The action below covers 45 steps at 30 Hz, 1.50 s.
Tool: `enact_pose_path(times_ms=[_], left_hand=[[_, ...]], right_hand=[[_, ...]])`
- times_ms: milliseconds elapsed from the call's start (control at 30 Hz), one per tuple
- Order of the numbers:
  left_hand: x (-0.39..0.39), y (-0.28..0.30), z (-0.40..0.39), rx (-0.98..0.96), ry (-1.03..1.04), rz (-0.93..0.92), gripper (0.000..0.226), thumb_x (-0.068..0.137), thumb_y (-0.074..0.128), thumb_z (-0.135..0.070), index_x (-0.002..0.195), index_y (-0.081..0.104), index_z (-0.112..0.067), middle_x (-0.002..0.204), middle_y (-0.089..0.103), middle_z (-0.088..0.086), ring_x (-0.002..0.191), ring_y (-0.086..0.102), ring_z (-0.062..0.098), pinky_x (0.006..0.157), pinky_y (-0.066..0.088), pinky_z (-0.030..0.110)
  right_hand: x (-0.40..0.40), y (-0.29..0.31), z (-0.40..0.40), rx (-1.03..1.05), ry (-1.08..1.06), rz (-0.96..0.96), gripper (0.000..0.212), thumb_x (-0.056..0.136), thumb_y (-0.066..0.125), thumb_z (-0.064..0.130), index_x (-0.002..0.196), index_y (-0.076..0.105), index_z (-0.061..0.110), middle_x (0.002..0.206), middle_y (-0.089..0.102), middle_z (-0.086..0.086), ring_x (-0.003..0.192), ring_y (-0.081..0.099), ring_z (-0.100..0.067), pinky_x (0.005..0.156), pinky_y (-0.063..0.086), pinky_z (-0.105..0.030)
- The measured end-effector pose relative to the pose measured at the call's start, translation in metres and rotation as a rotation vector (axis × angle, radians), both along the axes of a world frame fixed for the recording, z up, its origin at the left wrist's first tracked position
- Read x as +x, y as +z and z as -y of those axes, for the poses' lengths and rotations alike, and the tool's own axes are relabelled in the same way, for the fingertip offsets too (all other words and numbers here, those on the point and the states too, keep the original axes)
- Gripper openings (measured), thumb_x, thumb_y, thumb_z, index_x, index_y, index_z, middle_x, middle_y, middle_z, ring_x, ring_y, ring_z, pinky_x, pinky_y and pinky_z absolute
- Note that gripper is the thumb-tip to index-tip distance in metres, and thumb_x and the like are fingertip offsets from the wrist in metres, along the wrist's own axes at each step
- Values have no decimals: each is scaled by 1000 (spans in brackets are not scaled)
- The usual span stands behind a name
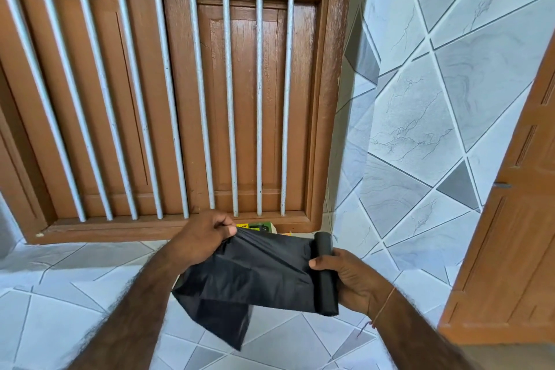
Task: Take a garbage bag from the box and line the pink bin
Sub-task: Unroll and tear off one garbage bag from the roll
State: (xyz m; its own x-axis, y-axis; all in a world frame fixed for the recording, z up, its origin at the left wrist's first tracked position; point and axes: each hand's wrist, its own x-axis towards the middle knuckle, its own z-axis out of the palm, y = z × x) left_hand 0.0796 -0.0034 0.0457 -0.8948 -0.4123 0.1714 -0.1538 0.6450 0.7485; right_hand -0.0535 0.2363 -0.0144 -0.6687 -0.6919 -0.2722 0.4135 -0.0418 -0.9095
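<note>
So the left hand (201,239) has its thumb and fingers pinched tight on the top edge of the thin, matte black plastic garbage bag (252,273), and the right hand (350,278) is curled round the black cylindrical roll of bags (326,273), thumb pressed on the front of it. The bag is stretched out flat-ish between the 2 hands, still joined to the roll on its right edge, with creases fanning from the left pinch. Its loose lower corner droops below the left hand and hangs free in the air, nothing touching it.

Plenty of open room under and to the left of both hands: just pale grey marbled floor tiles (60,309) with diagonal grout lines. Straight beyond the hands is a brown wooden window frame with white vertical metal bars (168,99), its bottom sill just past the left knuckles. A bit of a green and yellow cardboard box (259,227) peeks out just behind the left hand, mostly hidden by the bag. Out past the right hand, a brown panelled wooden door (516,249) closes off that side, and the same grey tiles run up the wall (420,99) between it and the window.
</note>
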Motion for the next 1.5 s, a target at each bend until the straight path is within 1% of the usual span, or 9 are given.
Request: enact_pose_path(times_ms=[100, 267, 533, 633, 800, 933, 1233, 1367, 1500], left_hand=[[8, -1, 15, -17, 78, -32, 22, 92, 61, -11, 70, 66, -11, 67, 61, -1, 66, 53, 10, 61, 38, 24], [18, -8, 35, -3, 113, -11, 24, 90, 63, -11, 66, 66, -14, 66, 63, -1, 67, 55, 13, 63, 40, 27], [26, -13, 49, -24, 176, -5, 21, 91, 63, -10, 71, 69, -12, 71, 68, 3, 70, 59, 15, 65, 42, 27], [28, -10, 50, -42, 198, -29, 20, 91, 61, -9, 73, 70, -7, 72, 68, 6, 70, 59, 16, 63, 41, 26], [25, -12, 53, -93, 194, -18, 23, 91, 61, -8, 69, 67, -11, 68, 65, 2, 67, 57, 14, 59, 39, 25], [22, -19, 58, -98, 235, -3, 23, 91, 62, -10, 69, 67, -11, 72, 68, 6, 72, 60, 20, 63, 41, 27], [14, -23, 56, -94, 255, 32, 29, 91, 54, 1, 72, 66, -15, 76, 66, 4, 73, 57, 17, 60, 39, 22], [9, -21, 43, -85, 269, 47, 36, 92, 48, 3, 80, 66, -27, 90, 68, 0, 80, 61, 16, 66, 45, 23], [1, -9, 0, 1, 61, -174, 24, 94, 57, -14, 88, 67, -36, 103, 69, -9, 101, 62, 9, 90, 46, 29]], right_hand=[[-6, 1, -4, 17, -25, -30, 66, 53, 79, 4, 117, 63, -2, 109, 70, -24, 96, 66, -39, 78, 55, -42], [-8, 7, -3, -29, 20, -62, 73, 52, 81, 7, 121, 60, -1, 117, 67, -23, 107, 63, -40, 82, 54, -41], [-12, 10, -9, -115, 36, -4, 53, 63, 63, 7, 116, 65, 3, 113, 69, -20, 97, 66, -34, 84, 55, -42], [-14, 8, -12, -124, 9, 47, 53, 61, 65, 10, 114, 66, 3, 111, 69, -20, 95, 65, -35, 82, 54, -42], [-13, 8, -11, -103, -17, -17, 74, 51, 74, 12, 122, 60, 1, 120, 65, -24, 104, 62, -38, 88, 52, -45], [-14, 11, -9, -144, 7, -37, 71, 54, 73, 9, 123, 60, 1, 123, 63, -25, 109, 61, -39, 97, 49, -49], [-13, 25, -11, -242, 88, -47, 62, 59, 69, 6, 120, 64, 2, 123, 63, -24, 107, 62, -37, 98, 47, -49], [-9, 30, -9, -277, 135, -46, 55, 59, 68, 6, 114, 68, 4, 121, 65, -22, 107, 64, -35, 92, 51, -45], [-4, 37, -5, -270, 190, -68, 57, 59, 72, 7, 116, 68, 4, 121, 64, -22, 109, 63, -36, 98, 49, -48]])
